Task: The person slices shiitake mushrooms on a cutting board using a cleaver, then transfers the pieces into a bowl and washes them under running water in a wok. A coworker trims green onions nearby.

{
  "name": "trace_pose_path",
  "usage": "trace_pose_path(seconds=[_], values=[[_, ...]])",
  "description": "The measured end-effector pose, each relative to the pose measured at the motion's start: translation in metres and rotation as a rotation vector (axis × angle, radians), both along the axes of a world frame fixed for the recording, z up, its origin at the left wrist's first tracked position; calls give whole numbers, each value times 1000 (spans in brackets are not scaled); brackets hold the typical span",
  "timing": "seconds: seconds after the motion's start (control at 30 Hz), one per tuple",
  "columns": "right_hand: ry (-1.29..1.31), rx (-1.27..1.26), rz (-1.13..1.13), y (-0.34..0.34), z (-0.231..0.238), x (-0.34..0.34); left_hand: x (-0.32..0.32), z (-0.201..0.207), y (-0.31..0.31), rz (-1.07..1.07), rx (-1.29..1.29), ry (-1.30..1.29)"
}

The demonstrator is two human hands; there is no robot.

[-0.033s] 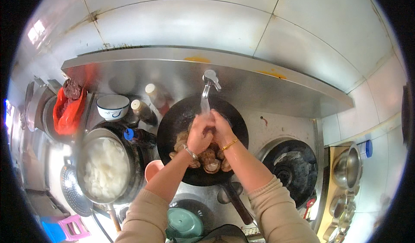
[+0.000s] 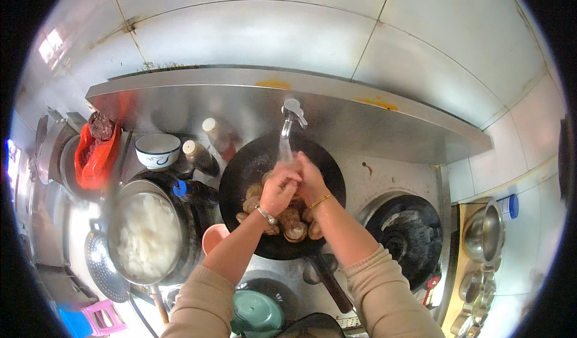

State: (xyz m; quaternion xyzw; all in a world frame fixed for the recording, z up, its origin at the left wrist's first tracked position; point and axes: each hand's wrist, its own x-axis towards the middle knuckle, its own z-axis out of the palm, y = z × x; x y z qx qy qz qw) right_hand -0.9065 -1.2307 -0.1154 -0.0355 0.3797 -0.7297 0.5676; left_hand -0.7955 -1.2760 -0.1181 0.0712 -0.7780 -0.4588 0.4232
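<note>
Under the stream from the metal tap (image 2: 291, 112), my two hands are pressed together above a black wok (image 2: 240, 163). My left hand (image 2: 280, 187) is closed, its fingers curled against the other palm. Beside it, my right hand (image 2: 309, 178) is cupped and closed in the running water. Whatever lies between them is hidden by the fingers and the splash. Below, brown rounded pieces that look like mushrooms (image 2: 293, 227) fill the wok's middle. The wok's dark handle (image 2: 329, 284) points toward me, to the right.
On the left stands a pot of white pieces (image 2: 147, 236), near a perforated strainer (image 2: 102, 266). Bottles (image 2: 201, 157) and a white bowl (image 2: 157, 151) sit behind it. A second black pan (image 2: 402, 236) lies right; a green basin (image 2: 257, 311) is close to me.
My fingers have shifted slightly against each other under the water, the left ones now lying more across the right palm. The wok and its contents stay in place.
</note>
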Motion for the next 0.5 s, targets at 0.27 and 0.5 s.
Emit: trace_pose_path(seconds=[0.27,0.5], values=[[1291,369,-90,-4,-24,7,-15,-13,-17,410,594,-470],[1077,298,-106,-3,-26,-5,-13,8,-6,305,345,-203]])
